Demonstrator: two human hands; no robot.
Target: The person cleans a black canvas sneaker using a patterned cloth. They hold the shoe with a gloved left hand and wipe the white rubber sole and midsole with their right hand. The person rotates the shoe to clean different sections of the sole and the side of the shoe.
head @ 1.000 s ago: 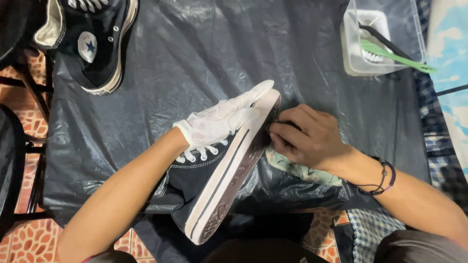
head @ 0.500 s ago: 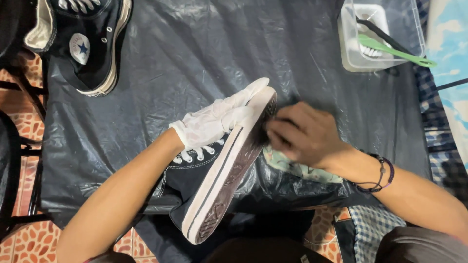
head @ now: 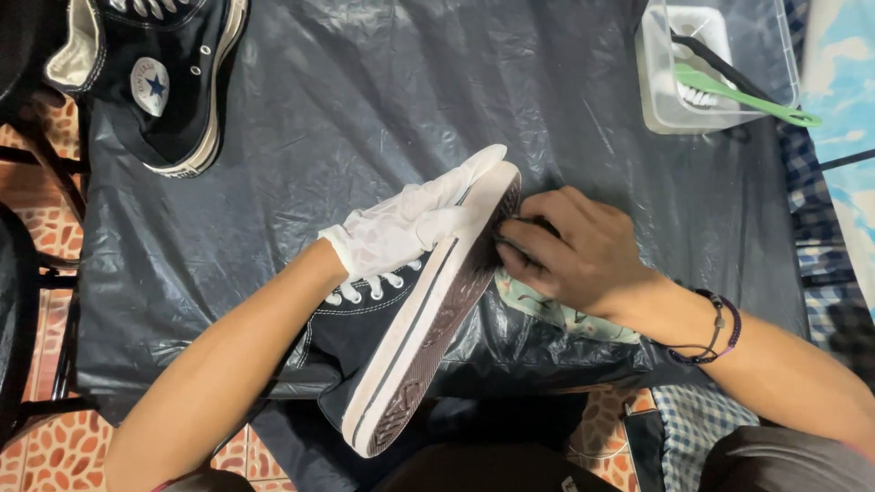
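I see my gloved left hand (head: 401, 228) gripping the black high-top sneaker (head: 401, 337) on edge, right hand (head: 574, 251) fingers (head: 519, 241) pinched narrow against its brown sole's toe end.

Under your right fingers (head: 524, 251): ribbed brown rubber sole (head: 437, 337), black canvas sneaker (head: 351, 333). Your left hand (head: 401, 228) wears thin white cloth. Glossy, wrinkled black plastic sheet (head: 383, 109) lies beneath.

Left hand (head: 406, 228) in thin white glove w/ gathered cuff at wrist, right hand (head: 579, 251) ungloved, both forearms w/o sleeves, dark cord and bead bracelets (head: 715, 328) on right wrist, dark trousers (head: 784, 460) at bottom edge.
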